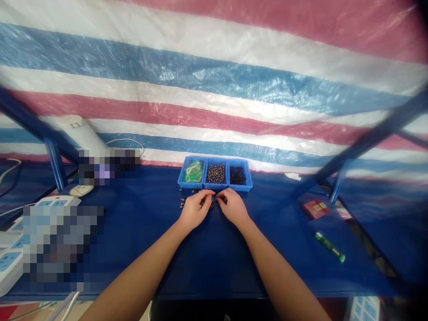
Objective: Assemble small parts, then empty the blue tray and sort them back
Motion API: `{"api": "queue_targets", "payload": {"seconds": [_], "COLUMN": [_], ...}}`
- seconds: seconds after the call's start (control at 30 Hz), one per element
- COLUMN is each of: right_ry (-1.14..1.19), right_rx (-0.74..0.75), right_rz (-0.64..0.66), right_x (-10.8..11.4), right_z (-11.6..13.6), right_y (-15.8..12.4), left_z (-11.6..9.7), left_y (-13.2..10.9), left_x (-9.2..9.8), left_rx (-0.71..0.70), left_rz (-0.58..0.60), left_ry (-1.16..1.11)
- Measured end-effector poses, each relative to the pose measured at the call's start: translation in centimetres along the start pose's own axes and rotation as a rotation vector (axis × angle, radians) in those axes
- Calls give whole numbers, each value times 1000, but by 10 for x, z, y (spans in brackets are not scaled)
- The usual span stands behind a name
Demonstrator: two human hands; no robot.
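Observation:
My left hand [195,208] and my right hand [232,206] meet over the blue table [207,249], fingertips pinched together on a tiny dark part I cannot make out. Several small parts [187,196] lie in a loose row just left of my left hand. Right behind my hands stand three small blue bins side by side: the left bin [191,172] holds green pieces, the middle bin [216,174] brownish pieces, the right bin [238,175] black pieces.
A red box [315,208] and a green-and-black pen [329,246] lie at the right. White power strips [13,249] and cables sit at the left edge. Blue frame struts [368,140] slant on both sides. A striped tarp [214,80] hangs behind.

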State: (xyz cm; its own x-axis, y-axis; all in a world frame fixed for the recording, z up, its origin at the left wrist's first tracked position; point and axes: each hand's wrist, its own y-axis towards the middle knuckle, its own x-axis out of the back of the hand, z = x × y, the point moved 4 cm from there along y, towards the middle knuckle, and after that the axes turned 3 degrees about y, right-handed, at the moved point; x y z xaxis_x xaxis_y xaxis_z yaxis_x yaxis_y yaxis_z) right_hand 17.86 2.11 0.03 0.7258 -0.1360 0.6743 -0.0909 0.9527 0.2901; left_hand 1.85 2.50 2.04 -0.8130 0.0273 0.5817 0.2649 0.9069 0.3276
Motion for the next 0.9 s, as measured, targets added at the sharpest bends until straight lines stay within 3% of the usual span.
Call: {"api": "queue_targets", "payload": {"seconds": [0.23, 0.63, 0.9], "right_ry": [314, 227, 284], "right_rx": [-30, 131, 133], "right_rz": [-47, -178, -170], "right_x": [4, 13, 14], "right_z": [10, 20, 24], "right_y": [-3, -7, -7], "left_z": [2, 4, 4], "left_y": [1, 2, 3], "left_x": [0, -5, -4], "left_rx": [-10, -6, 59], "left_rz": [-18, 87, 59], "left_ry": [16, -2, -64]}}
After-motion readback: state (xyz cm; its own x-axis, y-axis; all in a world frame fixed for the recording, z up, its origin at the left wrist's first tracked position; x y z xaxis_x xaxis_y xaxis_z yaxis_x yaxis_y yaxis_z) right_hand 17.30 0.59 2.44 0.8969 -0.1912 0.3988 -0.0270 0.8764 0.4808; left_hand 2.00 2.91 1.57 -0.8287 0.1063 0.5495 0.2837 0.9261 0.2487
